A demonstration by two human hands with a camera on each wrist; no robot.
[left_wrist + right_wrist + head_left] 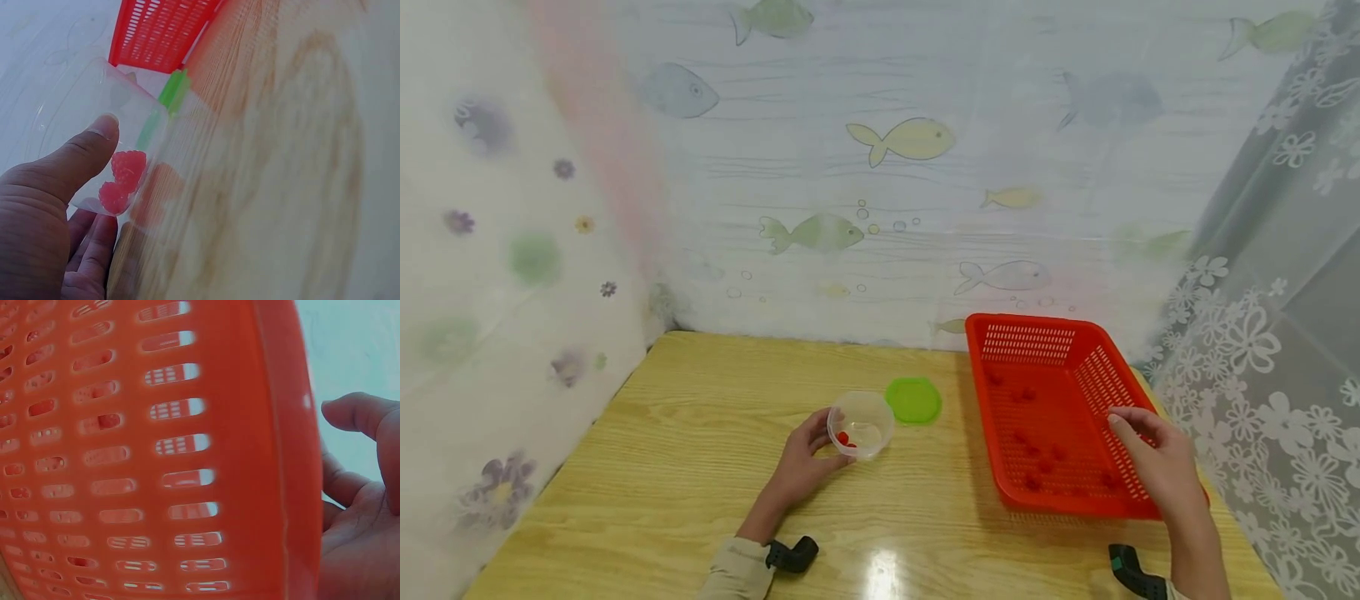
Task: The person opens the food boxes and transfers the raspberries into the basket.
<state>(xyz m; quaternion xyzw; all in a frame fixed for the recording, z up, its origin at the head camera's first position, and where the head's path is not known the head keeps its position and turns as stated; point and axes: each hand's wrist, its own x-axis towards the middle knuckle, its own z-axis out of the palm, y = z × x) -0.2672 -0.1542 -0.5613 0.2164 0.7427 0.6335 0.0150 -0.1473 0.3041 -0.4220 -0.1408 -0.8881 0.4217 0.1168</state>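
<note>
My left hand (801, 468) grips a clear round plastic tub (874, 414) at its left side, thumb and fingers on opposite sides of its wall. Two red raspberries (128, 167) lie at the bottom of the tub in the left wrist view. At the right, my right hand (1167, 467) hovers over the near right rim of a red slotted basket (987, 417). Its thumb stands apart from its fingers in the right wrist view, where the rim hides the fingertips. Several raspberries (1047, 461) lie scattered on the basket floor.
A green lid (913, 401) lies flat on the wooden table (715, 400), between tub and basket. Behind the table hangs a fish-patterned curtain (820, 275); a floral lace curtain (1255, 350) hangs close beside the basket on the right.
</note>
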